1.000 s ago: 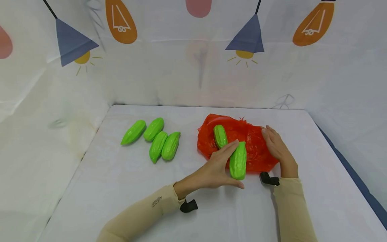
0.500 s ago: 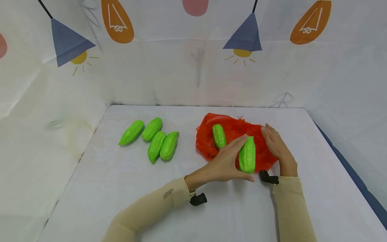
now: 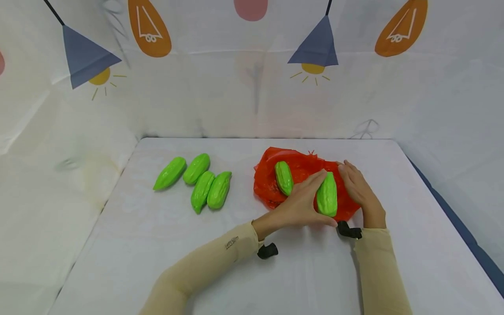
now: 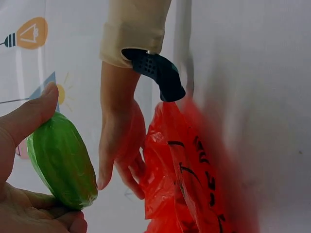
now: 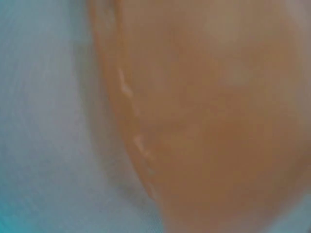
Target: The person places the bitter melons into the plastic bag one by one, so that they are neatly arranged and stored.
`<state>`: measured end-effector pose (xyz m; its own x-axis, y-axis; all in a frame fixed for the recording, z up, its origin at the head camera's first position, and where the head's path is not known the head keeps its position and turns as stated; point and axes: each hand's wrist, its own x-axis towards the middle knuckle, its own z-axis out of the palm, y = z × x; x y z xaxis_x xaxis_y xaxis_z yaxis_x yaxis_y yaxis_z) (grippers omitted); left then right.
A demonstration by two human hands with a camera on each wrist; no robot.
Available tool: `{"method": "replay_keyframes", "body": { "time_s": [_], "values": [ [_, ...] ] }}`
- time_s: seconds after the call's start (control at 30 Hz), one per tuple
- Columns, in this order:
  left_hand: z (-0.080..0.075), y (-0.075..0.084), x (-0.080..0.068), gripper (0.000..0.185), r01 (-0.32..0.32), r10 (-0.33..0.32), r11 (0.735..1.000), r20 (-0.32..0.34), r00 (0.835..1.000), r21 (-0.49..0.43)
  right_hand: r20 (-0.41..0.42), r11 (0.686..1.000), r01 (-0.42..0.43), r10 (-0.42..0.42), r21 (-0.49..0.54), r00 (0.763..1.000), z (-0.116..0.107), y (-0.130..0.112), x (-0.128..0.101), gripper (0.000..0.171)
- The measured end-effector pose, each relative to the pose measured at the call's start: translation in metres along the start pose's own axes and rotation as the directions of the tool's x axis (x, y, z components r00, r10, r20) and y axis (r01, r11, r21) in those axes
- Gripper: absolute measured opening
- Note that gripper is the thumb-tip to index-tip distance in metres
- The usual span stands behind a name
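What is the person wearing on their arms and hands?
Both hands, left hand and right hand, are bare. Each arm wears a long beige sleeve ending at the wrist; the left one bears small dark lettering. A black perforated device sits at each wrist.

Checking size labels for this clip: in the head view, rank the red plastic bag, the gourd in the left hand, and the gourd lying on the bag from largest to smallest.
1. red plastic bag, clearly largest.
2. The gourd in the left hand and the gourd lying on the bag look about alike; the held one is nearer the camera and partly covered by the left hand, so I leave them unranked.
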<state>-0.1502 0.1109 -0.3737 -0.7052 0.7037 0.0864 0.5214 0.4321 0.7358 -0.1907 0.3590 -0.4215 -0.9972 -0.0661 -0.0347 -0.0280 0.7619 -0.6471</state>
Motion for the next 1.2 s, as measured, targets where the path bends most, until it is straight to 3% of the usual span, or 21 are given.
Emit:
{"method": "replay_keyframes", "body": {
  "time_s": [0.43,0.7,1.03,1.2],
  "values": [
    [0.004,-0.012,0.038,0.111,0.078,-0.075,0.994,-0.051,0.996,0.08,0.005,1.0,0.005,-0.004,-0.02,1.0,0.0,0.0,0.003,0.067],
    [0.009,-0.021,0.065,0.113,0.188,-0.182,0.964,-0.053,0.982,0.187,0.006,1.0,-0.004,0.004,-0.007,1.0,0.002,-0.003,0.0,0.066],
    [0.021,-0.04,0.073,0.11,0.247,-0.248,0.942,-0.025,0.968,0.228,0.006,0.999,-0.038,0.038,-0.011,0.999,0.004,-0.004,0.001,0.07],
    [0.031,-0.049,0.073,0.11,0.272,-0.276,0.908,-0.034,0.961,0.318,0.005,1.0,-0.029,0.029,-0.01,1.0,0.004,-0.004,0.001,0.069]
  ]
}}
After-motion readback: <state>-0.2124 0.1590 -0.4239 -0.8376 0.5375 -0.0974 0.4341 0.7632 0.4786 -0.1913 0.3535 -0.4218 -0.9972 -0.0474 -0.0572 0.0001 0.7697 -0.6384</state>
